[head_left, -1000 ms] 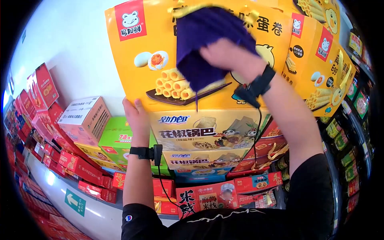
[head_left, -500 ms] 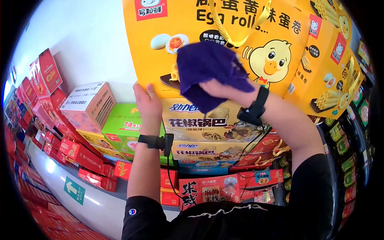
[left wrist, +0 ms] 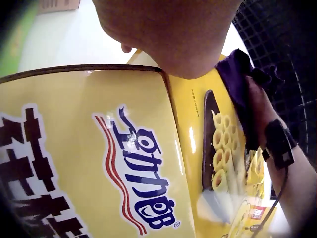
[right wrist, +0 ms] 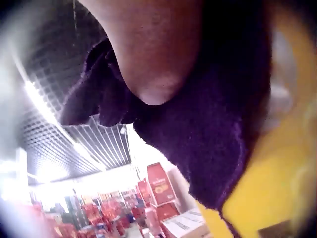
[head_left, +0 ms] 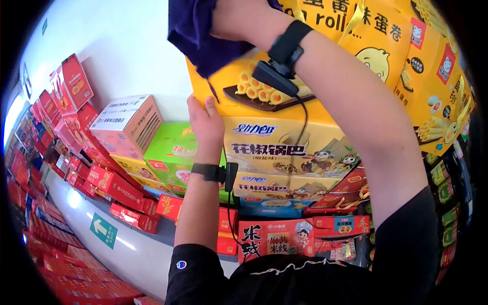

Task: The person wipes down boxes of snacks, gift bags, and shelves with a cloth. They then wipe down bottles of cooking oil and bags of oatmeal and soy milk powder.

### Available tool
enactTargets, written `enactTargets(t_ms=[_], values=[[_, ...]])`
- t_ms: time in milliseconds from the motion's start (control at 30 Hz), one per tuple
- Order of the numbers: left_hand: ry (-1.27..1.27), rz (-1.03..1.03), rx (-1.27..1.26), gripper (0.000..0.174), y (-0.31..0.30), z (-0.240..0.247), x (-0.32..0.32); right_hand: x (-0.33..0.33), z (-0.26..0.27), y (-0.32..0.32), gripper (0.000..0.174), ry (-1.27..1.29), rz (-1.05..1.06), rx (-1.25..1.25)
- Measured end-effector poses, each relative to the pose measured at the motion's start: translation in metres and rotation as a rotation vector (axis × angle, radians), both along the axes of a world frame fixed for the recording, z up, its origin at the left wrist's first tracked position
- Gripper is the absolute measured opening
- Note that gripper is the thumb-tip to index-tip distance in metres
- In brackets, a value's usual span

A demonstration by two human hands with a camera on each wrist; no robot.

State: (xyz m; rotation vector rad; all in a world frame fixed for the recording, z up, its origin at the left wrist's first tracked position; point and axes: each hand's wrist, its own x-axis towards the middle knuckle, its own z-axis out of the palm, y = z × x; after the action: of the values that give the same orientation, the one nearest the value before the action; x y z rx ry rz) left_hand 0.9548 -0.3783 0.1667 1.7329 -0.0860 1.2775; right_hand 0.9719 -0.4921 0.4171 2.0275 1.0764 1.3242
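A large yellow egg-roll box fills the upper part of the head view. At its lower left corner my left hand grips the edge, thumb towards the front; the left wrist view shows this hand beside the box, most fingers hidden. My right hand holds a purple cloth over the box's upper left part, fingertips covered by the cloth. In the right wrist view the cloth hangs around the hand, with the yellow surface to the right.
Cream boxes are stacked directly under the yellow one. Left of them stand a green box and a pink box by a white wall. More yellow boxes stand at the right; red boxes lie below.
My right hand and the cloth have moved up and left across the box front, after a dip lower down. My left hand stays at the box corner while the view shifts.
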Motion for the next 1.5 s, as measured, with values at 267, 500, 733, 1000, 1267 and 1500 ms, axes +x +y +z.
enactTargets(t_ms=[267, 500, 733, 1000, 1267, 1500], values=[[0.177, -0.422, -0.409, 0.037, 0.038, -0.012, 0.010, -0.053, -0.086, 0.001, 0.022, 0.326, 0.169, 0.176], [0.220, -1.033, -0.600, 0.062, 0.063, 0.009, -0.010, -0.032, -0.221, -0.022, 0.035, 0.477, 0.553, 0.450], [0.176, -0.584, -0.378, 0.045, 0.019, -0.004, -0.012, -0.049, -0.370, -0.071, 0.034, 0.936, 0.434, 0.537], [0.028, -0.493, -0.286, 0.044, 0.000, -0.014, -0.002, -0.062, -0.374, -0.179, 0.030, 1.089, -0.010, 0.430], [-0.073, -0.332, -0.136, 0.042, -0.013, -0.008, -0.005, -0.078, -0.239, -0.222, 0.018, 0.313, 0.126, 0.601], [-0.017, -0.187, 0.046, 0.042, 0.008, -0.018, 0.005, -0.107, -0.343, -0.220, 0.015, 1.160, 0.214, 0.717]])
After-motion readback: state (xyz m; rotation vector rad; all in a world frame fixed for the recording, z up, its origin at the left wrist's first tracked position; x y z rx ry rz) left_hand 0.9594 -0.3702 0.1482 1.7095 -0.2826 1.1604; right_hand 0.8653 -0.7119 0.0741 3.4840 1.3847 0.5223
